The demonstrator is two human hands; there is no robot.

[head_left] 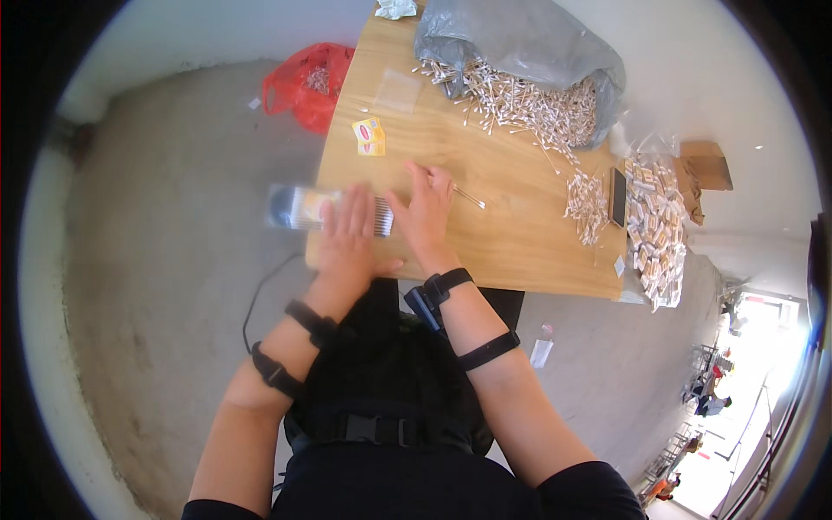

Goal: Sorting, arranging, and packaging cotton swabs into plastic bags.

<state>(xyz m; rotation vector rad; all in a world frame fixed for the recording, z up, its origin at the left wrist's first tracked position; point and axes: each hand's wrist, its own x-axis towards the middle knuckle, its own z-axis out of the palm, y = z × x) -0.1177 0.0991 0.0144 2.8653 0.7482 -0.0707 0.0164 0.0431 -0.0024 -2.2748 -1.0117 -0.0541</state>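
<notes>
A clear plastic packet of cotton swabs (pixel 382 217) with a yellow label lies across the table's left edge, its far-left end sticking out past it. My left hand (pixel 345 227) rests flat over the packet with fingers stretched out, slightly smeared by motion. Just right of the packet is my right hand (pixel 425 212), its thumb apart and its other fingers curled. From those fingers a couple of loose cotton swabs (pixel 469 198) poke out to the right. Two yellow label cards (pixel 370 137) lie on the table beyond my hands.
A grey bag (pixel 529 43) spills many swabs (pixel 520 104) at the back. Further right are a small swab pile (pixel 587 206), a dark phone (pixel 617 198) and heaped packed swab bundles (pixel 656 230). A red bag (pixel 308 87) sits beyond the left edge of the wooden table (pixel 520 251).
</notes>
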